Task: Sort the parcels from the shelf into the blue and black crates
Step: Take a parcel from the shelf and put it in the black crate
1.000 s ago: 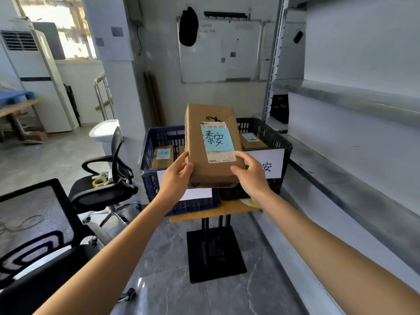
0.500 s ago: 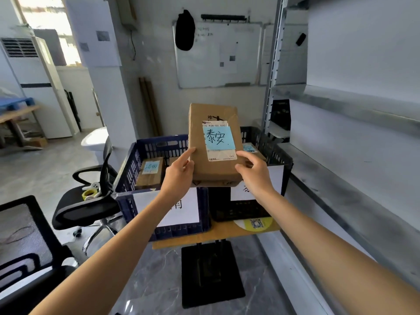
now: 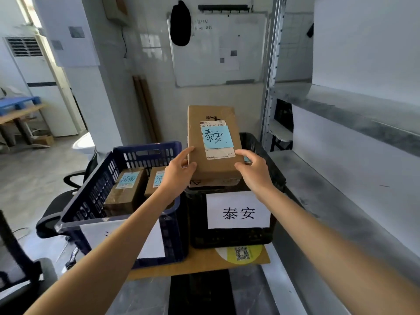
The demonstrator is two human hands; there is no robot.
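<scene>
I hold a brown cardboard parcel [image 3: 213, 164] with a blue handwritten label between both hands, above the black crate [image 3: 229, 235]. My left hand [image 3: 179, 171] grips its left edge and my right hand [image 3: 252, 169] grips its right edge. The black crate carries a white paper sign on its front. To its left stands the blue crate [image 3: 95, 201], which contains two brown parcels [image 3: 127, 189] with blue labels. Both crates sit on a small wooden table [image 3: 204, 262].
A grey metal shelf [image 3: 341, 183] runs along the right side. Black office chairs [image 3: 56, 205] stand at the left, near the blue crate. A whiteboard [image 3: 218, 48] hangs on the back wall behind the crates.
I have stepped closer to the crates, which now fill more of the view. The parcel, still in both hands, has moved right and now hangs over the black crate.
</scene>
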